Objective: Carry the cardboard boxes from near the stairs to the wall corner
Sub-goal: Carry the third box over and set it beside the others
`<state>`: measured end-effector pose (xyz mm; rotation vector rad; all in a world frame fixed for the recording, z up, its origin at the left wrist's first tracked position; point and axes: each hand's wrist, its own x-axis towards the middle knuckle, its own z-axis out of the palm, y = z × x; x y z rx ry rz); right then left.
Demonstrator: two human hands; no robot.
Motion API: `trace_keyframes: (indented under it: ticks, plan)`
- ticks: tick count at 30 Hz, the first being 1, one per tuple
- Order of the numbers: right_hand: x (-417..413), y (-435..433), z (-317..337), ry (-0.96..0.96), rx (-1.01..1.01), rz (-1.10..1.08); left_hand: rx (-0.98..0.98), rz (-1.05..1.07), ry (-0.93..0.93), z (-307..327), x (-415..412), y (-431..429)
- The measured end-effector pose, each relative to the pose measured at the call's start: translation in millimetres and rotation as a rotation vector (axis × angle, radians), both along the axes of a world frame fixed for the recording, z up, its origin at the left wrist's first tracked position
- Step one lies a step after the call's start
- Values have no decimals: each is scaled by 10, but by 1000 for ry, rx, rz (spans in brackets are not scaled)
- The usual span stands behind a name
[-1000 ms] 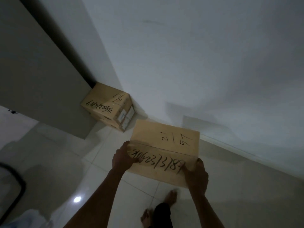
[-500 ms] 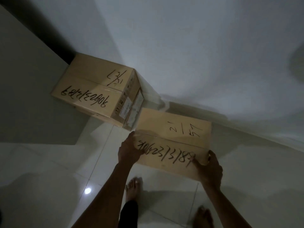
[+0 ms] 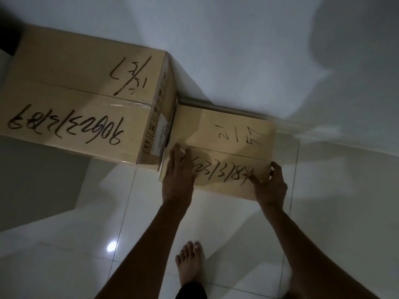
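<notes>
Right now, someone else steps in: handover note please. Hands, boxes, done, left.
Left hand: lies flat on top of the smaller box, near its left edge, not gripping.
Right hand: grips that box's near right corner.
Smaller box: beside the wall, its left side against the bigger box. Whether it rests fully on the floor cannot be told.
Bigger box: already in the corner, untouched.
Done: both boxes are at the corner.
Left: probably settle the smaller box and let go. No other boxes show in this view.
</notes>
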<state>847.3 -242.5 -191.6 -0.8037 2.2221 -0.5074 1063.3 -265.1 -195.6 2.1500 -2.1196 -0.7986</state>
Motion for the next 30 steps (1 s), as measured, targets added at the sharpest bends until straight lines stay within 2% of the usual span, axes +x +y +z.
trace_keyframes:
  ticks: [3,9,15,18,22,27,30]
  plan:
    - [45,-116,-9,16,5,4,80,-37,36,-73,-14,-66]
    - [27,-264,-2,38,29,52,102,-97,0,-92,43,-257]
    - [-62,-421,101,-6,204,167,171,-174,-81,77,60,-369]
    - [-149,-318,356,16,250,218,228,-129,-48,424,-47,-296]
    - [-528,63,831,66,239,207,201,-293,-12,1041,-457,-112]
    - [-1487,825,1385,213,221,178,136,-518,-5,1753,-1444,56]
    - [-2222,1485,1818,240,251,80,158,-634,-31,2191,-2222,350]
